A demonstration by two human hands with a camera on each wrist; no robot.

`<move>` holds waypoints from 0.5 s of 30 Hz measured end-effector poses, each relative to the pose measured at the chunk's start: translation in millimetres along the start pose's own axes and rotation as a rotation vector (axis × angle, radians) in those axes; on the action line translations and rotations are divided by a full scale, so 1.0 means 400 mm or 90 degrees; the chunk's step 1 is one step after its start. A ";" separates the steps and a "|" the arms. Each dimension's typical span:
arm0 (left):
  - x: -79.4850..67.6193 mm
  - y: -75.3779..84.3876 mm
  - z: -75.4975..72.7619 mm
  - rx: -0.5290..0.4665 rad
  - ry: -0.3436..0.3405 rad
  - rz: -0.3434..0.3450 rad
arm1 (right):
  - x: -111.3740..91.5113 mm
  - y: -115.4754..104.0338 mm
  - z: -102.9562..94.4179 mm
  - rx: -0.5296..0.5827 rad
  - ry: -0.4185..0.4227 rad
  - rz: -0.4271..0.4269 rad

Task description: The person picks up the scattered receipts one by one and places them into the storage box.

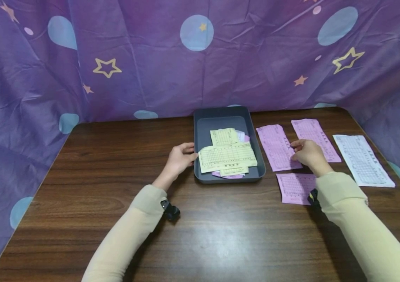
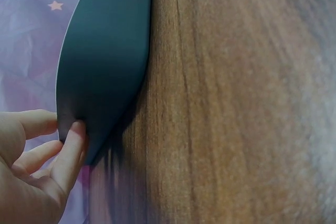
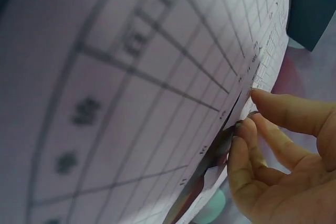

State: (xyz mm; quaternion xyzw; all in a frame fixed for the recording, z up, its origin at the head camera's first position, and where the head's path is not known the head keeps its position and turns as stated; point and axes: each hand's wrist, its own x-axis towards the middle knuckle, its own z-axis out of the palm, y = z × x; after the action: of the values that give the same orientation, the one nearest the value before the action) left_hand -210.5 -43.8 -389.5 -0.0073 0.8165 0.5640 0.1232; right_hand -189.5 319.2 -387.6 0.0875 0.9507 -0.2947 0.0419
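Note:
A dark grey tray (image 1: 222, 117) stands at the back middle of the table, with several yellow printed slips (image 1: 228, 156) piled in it over pink and white ones. My left hand (image 1: 180, 158) grips its left wall (image 2: 105, 51) at the rim, one fingertip against the outer face. To the right of the tray lies a pink printed slip (image 1: 274, 147). My right hand (image 1: 309, 153) pinches at its right edge with thumb and fingers, as the right wrist view shows of the hand (image 3: 283, 166). Another pink slip (image 1: 293, 188) lies under the right wrist.
Farther right are one more pink slip (image 1: 314, 135) and a white printed slip (image 1: 363, 160). A purple curtain (image 1: 143, 47) with stars and circles hangs behind the wooden table (image 1: 115, 168). Small black cameras sit at both wrists.

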 end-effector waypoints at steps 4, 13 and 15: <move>-0.001 0.000 -0.001 -0.001 -0.001 0.002 | 0.001 -0.007 -0.001 0.006 -0.012 0.014; 0.001 -0.003 -0.002 0.000 -0.004 0.006 | 0.000 -0.015 -0.010 -0.049 -0.037 0.016; 0.003 -0.004 -0.002 0.000 -0.004 0.007 | 0.000 -0.014 -0.013 -0.050 -0.049 0.019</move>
State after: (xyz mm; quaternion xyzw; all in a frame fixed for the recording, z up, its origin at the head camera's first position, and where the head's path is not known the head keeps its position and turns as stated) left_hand -211.4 -44.9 -391.1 -0.0008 0.8163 0.5644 0.1226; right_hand -190.6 317.8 -380.3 0.0889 0.9577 -0.2597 0.0864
